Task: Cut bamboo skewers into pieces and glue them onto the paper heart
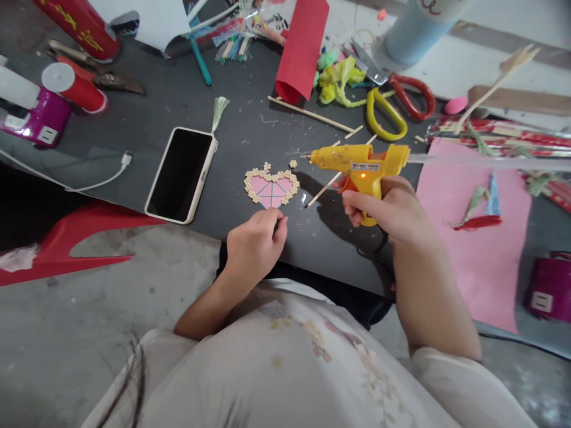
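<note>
My right hand (379,205) is wrapped round the handle of a yellow hot glue gun (343,159). Its orange light glows, its nozzle points left, and a long clear glue stick (486,161) sticks out of the back. A pink paper heart (271,190) with drawn lines lies on the table, its upper edge and sides covered with small pale beige pieces. The fingers of my left hand (259,241) are closed at the heart's lower tip, hiding it. One loose beige piece (293,164) sits just above the heart, to the left of the nozzle.
A phone (181,172) lies to the left. Thin wooden sticks (312,115), a rolled red paper (303,50) and scissors (387,113) lie farther back. Pink paper (477,261) with tassels covers the right side. A red stool (107,229) stands beyond the table's front edge.
</note>
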{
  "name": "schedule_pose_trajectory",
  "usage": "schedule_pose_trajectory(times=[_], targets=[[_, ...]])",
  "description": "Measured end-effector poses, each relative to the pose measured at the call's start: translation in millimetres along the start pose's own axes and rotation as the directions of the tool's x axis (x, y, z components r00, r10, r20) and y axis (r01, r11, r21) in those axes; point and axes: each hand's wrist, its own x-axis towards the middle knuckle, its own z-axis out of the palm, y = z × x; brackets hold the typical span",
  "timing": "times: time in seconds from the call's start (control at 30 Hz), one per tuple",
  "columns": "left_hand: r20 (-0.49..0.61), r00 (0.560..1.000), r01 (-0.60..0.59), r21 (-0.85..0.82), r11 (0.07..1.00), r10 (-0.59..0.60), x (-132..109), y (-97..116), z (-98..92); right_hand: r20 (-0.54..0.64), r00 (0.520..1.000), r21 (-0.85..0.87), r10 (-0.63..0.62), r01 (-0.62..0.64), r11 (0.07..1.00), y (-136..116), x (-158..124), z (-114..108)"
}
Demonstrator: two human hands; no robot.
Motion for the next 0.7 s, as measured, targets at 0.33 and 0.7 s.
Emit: schedule_pose_trajectory(times=[0.33, 0.7], targets=[[-0.042, 0.999, 0.001, 0.036, 0.999, 0.000, 3.8, -4.7, -0.2, 0.122, 0.992, 0.009, -0.028, 0.028, 1.000, 1.4, 1.4, -0.8], [0.031, 0.999, 0.027, -0.003, 1.000, -0.027, -2.2, 1.7, -2.2, 0.122, 0.992, -0.010, -0.028, 0.029, 1.000, 2.0, 1.6, -1.9]])
